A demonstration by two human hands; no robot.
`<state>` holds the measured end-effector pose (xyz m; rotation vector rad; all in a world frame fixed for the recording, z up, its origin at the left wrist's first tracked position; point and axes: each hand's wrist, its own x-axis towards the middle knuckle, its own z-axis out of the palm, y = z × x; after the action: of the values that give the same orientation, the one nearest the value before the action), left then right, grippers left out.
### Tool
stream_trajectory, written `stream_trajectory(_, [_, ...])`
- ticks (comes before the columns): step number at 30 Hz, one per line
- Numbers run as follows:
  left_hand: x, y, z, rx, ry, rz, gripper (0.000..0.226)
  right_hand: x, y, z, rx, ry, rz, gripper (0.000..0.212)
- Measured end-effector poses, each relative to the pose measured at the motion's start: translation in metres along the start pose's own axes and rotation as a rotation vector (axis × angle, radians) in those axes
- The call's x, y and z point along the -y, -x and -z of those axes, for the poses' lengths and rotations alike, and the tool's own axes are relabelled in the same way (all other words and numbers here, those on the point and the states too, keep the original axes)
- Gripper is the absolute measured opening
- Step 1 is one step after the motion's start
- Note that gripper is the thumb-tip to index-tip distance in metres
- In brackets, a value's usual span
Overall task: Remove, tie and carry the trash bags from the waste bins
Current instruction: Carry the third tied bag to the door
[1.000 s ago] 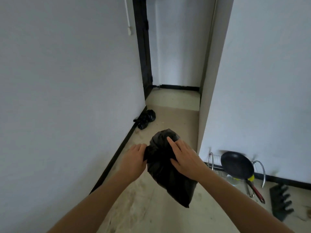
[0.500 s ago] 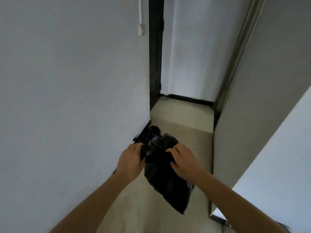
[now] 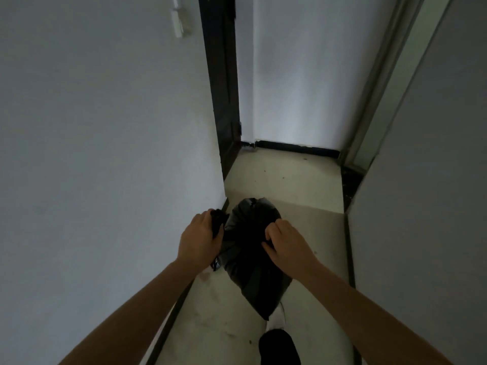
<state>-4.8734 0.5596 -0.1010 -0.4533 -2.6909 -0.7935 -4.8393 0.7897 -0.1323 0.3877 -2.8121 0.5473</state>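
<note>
1. Where the two bare arms meet in mid-picture, the left hand point(image 3: 199, 238) is clenched on the upper left edge of the black bag point(image 3: 253, 267), knuckles up, fingers wrapped over bunched plastic.
2. Dark plastic shows just past those fingers; whether all of it belongs to the bag cannot be told.
3. The right hand point(image 3: 287, 242) grasps the bag's upper right side, its fingers curled in and pinching a fold of plastic, thumb low against the bag.
4. The bag hangs between the hands, clear of the floor point(image 3: 303, 227). Its rounded top rises beyond the knuckles, and its body narrows to a point that hangs down towards the camera.
5. Just below that point a white shoe point(image 3: 277, 318) shows on the floor, with a dark trouser leg point(image 3: 279, 346) nearer the bottom edge.
6. The floor is pale and scuffed, a narrow passage running away from the person, with a shallow step across it beyond the bag.
7. A white wall point(image 3: 105, 154) fills the left side, with a black skirting point(image 3: 171, 320) along its foot and a small white fitting point(image 3: 178, 25) high up.
8. Where that wall ends stands a dark door frame point(image 3: 221, 101).
9. The far wall point(image 3: 303, 75) closes the passage, a black skirting along its foot too.
10. On the right is a pale metal frame point(image 3: 382, 88), then another white wall point(image 3: 434, 219) close by the right arm.
</note>
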Motion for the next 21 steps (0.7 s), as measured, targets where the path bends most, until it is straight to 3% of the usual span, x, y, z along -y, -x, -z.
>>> stream_trajectory(3, [0.034,-0.071,-0.056,0.053,0.05,0.109,0.011,-0.059,-0.067,-0.049,0.064,-0.018,-0.005,0.026])
stream_trajectory(6, [0.07,-0.143,-0.113,0.14,0.031,0.212,0.012,-0.114,-0.134,-0.097,0.167,-0.08,-0.041,0.024])
stream_trajectory(10, [0.109,-0.216,-0.179,0.237,0.127,0.512,0.017,-0.17,-0.203,-0.158,0.319,-0.129,-0.095,0.02])
stream_trajectory(16, [0.177,-0.249,-0.264,0.362,0.22,0.652,0.008,-0.219,-0.251,-0.255,0.489,-0.16,-0.197,0.012])
stream_trajectory(21, [0.258,-0.242,-0.359,0.427,0.249,0.752,0.014,-0.261,-0.262,-0.376,0.574,-0.188,-0.312,0.015])
